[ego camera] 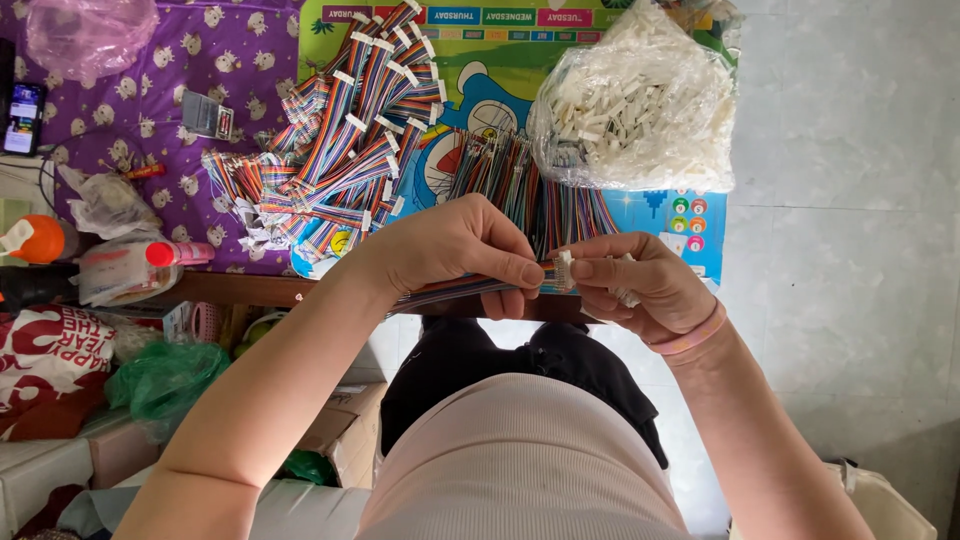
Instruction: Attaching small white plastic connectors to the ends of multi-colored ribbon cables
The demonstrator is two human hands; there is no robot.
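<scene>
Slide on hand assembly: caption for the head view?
Left hand holds a rainbow ribbon cable; right hand pinches a white connector at its end.

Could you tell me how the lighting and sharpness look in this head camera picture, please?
Head view: soft even daylight, no hard shadows; glare on the clear bag of white connectors; left hand, right hand and ribbon cable fairly sharp; edges bow from wide-angle distortion.

left hand (455,245) pinching ribbon cable (450,290), right hand (640,285) on connector (563,270)

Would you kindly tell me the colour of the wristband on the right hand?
Pink wristband, best seen in the head view.
</scene>
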